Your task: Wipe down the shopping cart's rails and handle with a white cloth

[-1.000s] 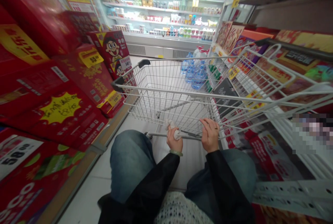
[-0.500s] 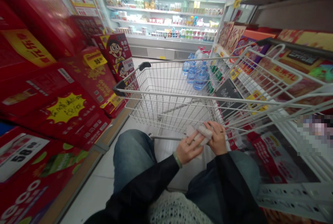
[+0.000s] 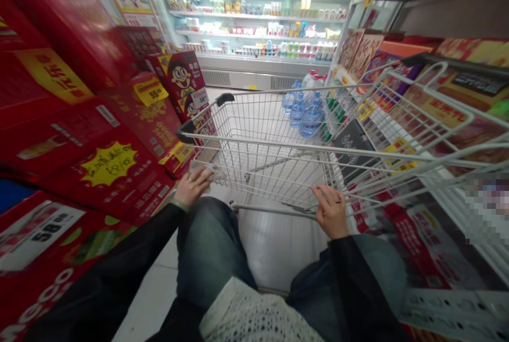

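Note:
My left hand (image 3: pixel 193 187) is out past the cart's left side, low by the red boxes, with its fingers over a crumpled whitish tissue (image 3: pixel 205 171). The tissue is partly see-through against the wire. My right hand (image 3: pixel 330 211) is curled over the handle bar (image 3: pixel 274 209) of a wire shopping cart (image 3: pixel 254 146). The cart's basket holds nothing that I can see. Blue-capped water bottles (image 3: pixel 308 116) show through the wires beyond it.
Red gift boxes (image 3: pixel 107 167) with yellow price tags line the left of the tiled aisle. Printed boxes (image 3: pixel 449 98) fill the shelving on the right. A lit refrigerated display case (image 3: pixel 258 24) stands at the far end. My jeans-covered legs (image 3: pixel 210 246) show below the cart.
My hands were together on the tissue half a second ago. My left hand has since moved left with it, out past the cart's side, and my right hand is back on the handle bar.

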